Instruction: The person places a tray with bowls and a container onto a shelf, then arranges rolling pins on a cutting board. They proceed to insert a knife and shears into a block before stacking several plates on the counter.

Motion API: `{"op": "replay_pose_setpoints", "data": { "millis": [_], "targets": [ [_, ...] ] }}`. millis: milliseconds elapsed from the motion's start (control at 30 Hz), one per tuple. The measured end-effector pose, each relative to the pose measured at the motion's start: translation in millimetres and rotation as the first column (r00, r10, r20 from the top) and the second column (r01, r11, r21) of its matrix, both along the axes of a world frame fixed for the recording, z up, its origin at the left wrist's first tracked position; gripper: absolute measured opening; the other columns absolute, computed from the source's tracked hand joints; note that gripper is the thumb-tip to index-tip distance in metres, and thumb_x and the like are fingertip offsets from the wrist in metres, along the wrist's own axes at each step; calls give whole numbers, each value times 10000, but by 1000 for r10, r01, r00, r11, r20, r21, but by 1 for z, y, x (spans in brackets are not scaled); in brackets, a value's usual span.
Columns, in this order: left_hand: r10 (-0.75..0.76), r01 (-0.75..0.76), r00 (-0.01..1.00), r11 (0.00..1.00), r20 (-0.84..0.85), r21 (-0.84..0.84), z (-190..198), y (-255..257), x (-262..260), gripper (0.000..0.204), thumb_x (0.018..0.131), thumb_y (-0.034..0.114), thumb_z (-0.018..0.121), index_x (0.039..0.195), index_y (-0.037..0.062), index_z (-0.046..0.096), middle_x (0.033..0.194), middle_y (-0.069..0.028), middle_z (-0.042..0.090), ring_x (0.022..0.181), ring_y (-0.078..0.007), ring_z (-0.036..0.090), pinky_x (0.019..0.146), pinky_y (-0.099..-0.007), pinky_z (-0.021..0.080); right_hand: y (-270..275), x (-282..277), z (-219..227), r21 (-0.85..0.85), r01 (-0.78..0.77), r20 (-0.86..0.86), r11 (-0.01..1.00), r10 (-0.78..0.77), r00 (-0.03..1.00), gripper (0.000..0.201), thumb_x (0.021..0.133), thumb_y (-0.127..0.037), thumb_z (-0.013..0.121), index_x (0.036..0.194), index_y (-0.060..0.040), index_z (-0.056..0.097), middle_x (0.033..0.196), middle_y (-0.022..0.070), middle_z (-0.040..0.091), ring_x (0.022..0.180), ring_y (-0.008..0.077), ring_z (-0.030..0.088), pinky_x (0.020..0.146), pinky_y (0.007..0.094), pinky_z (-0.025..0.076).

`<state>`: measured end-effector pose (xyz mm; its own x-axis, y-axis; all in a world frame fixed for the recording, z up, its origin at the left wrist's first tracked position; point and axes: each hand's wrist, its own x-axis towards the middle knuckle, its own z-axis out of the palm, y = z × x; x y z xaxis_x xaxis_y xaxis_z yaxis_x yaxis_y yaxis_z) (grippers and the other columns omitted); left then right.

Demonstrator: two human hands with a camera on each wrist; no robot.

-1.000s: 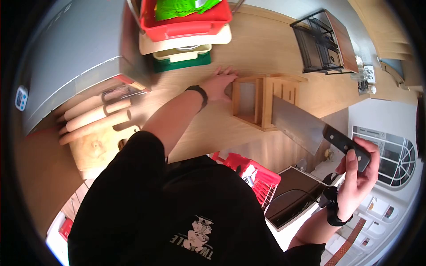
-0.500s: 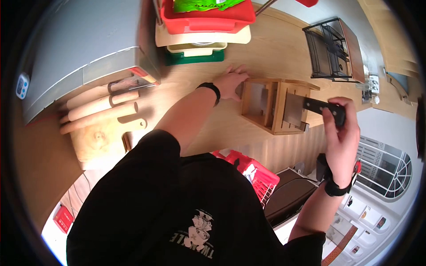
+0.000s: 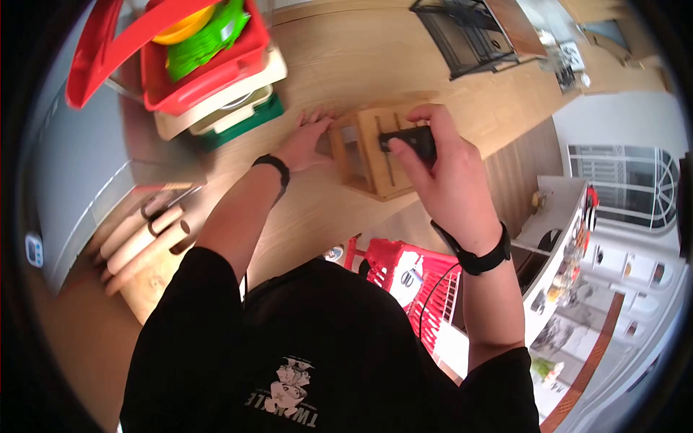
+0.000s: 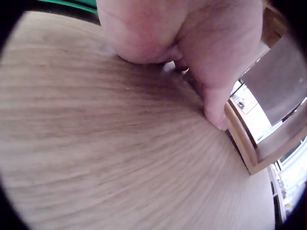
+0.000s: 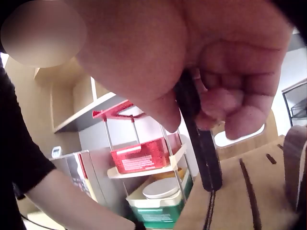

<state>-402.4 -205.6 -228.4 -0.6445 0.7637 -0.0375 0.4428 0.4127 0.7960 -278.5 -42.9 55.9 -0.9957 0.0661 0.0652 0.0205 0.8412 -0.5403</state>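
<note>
A wooden knife block (image 3: 375, 169) with slots in its top and an open frame side stands on the wooden table. My right hand (image 3: 456, 172) holds the black handle of a broad-bladed kitchen knife (image 3: 413, 141) right over the slotted top. In the right wrist view the handle (image 5: 205, 158) stands upright at one slot, between thumb and curled fingers. Through the block's open side, a broad grey blade (image 4: 278, 79) shows in the left wrist view. My left hand (image 3: 307, 144) lies spread on the table, its thumb (image 4: 218, 117) close against the block's base.
At the back left, a tiered rack holds a red bin (image 3: 209, 79) with a green packet. Rolling pins (image 3: 148, 256) and a wooden board (image 3: 148, 289) lie left, beside a grey box (image 3: 94, 151). A black metal rack (image 3: 469, 40) stands at the back right.
The knife has moved left from the block's right side and gone down, its blade now out of the head view. My left hand stays beside the block. The head view has shifted.
</note>
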Motion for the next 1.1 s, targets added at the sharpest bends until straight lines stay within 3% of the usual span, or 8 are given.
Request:
{"op": "replay_pose_setpoints", "data": {
  "millis": [167, 300, 433, 467, 533, 567, 600, 1100],
  "targets": [
    [-13, 13, 1000, 1000, 13, -27, 8, 4, 0, 966, 683, 260, 882, 1483, 46, 384, 1601, -162, 326, 1545, -338, 82, 1233, -540, -26, 47, 75, -10, -149, 169, -313, 974, -208, 927, 322, 902, -2, 692, 1192, -31, 557, 648, 28, 524, 568, 91, 529, 547, 237, 436],
    [-54, 53, 999, 993, -10, -101, 10, 4, -2, 869, 719, 268, 861, 1451, 54, 444, 1563, -199, 375, 1536, -351, 121, 1227, -551, -31, 98, 180, -53, -386, 517, -166, 764, -608, 776, 250, 937, 52, 585, 1170, -18, 529, 680, 3, 534, 637, 61, 523, 604, 219, 437],
    [-87, 143, 978, 942, 191, -302, -64, -27, -34, 376, 809, 149, 733, 1161, 48, 647, 1302, -155, 622, 1288, -317, 495, 1151, -499, 282, 137, 313, -136, -5, 692, -71, 722, -690, 720, 322, 919, 29, 605, 1226, -34, 531, 705, 78, 581, 626, 178, 604, 594, 308, 488],
    [-247, 160, 950, 909, -189, -386, -48, -28, -23, 312, 882, 193, 640, 1164, 64, 672, 1182, -120, 690, 1161, -298, 604, 991, -413, 463, 140, 351, -161, -1, 736, 23, 677, -736, 677, 340, 923, -9, 602, 1250, -76, 538, 759, 121, 624, 671, 269, 659, 624, 372, 523],
    [-431, 208, 837, 822, -339, -530, -131, -76, -60, 405, 857, 126, 684, 1248, 52, 607, 1267, -151, 627, 1230, -329, 540, 1046, -458, 414, 136, 418, -203, 94, 844, 311, 528, -821, 479, 340, 929, -59, 576, 1261, -106, 519, 857, 179, 677, 769, 352, 691, 665, 451, 544],
    [74, -59, 988, 993, -138, 105, -261, -106, -110, 399, 884, 134, 691, 1263, 45, 605, 1275, -177, 619, 1234, -323, 546, 1052, -443, 415, 132, 450, -228, 76, 873, 317, 482, -842, 437, 361, 911, -59, 590, 1260, -101, 507, 879, 195, 682, 762, 379, 683, 679, 474, 542],
    [16, -4, 993, 995, -118, 104, -192, -57, -62, 399, 884, 134, 691, 1263, 45, 605, 1275, -177, 619, 1234, -323, 546, 1052, -443, 415, 127, 477, -248, 68, 903, 344, 424, -859, 378, 357, 896, -57, 599, 1242, -90, 515, 879, 198, 680, 781, 384, 680, 696, 480, 541],
    [-352, 329, 926, 929, -137, -168, -197, 133, 12, 400, 892, 138, 691, 1269, 36, 602, 1264, -176, 627, 1224, -318, 558, 1026, -434, 435, 175, 535, -518, 101, 929, 571, 357, -785, 240, 314, 862, -89, 607, 1170, -37, 573, 1119, 239, 647, 1050, 412, 638, 917, 494, 530]
  ]
}}
